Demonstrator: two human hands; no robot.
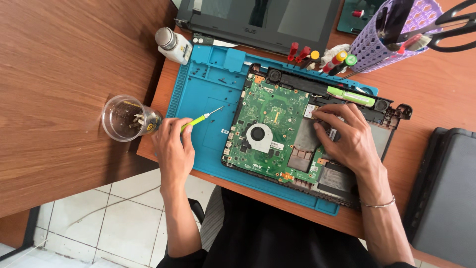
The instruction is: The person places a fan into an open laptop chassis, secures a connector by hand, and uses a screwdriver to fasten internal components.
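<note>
Two hands at work: my left hand (pixel 173 146) grips a green screwdriver (pixel 201 119) over the blue mat (pixel 203 94), left of the open laptop base (pixel 307 144). My right hand (pixel 347 139) presses spread fingers on the board; I'd steady it there, tip kept low.

This is a small electronics repair bench, likely in a workshop or a home work corner. A wooden desk (pixel 64 64) carries a blue silicone repair mat (pixel 208 94) with moulded screw compartments. On it lies an opened laptop base (pixel 391 141) with its green motherboard (pixel 270 116) and cooling fan (pixel 259 134) exposed. A lilac perforated holder (pixel 391 47) keeps scissors (pixel 453 25), and screwdrivers with coloured handles (pixel 327 58) lie beside it. A clear plastic cup (pixel 124 118) holds loose small parts. The floor (pixel 119 218) below is pale tile.
</note>
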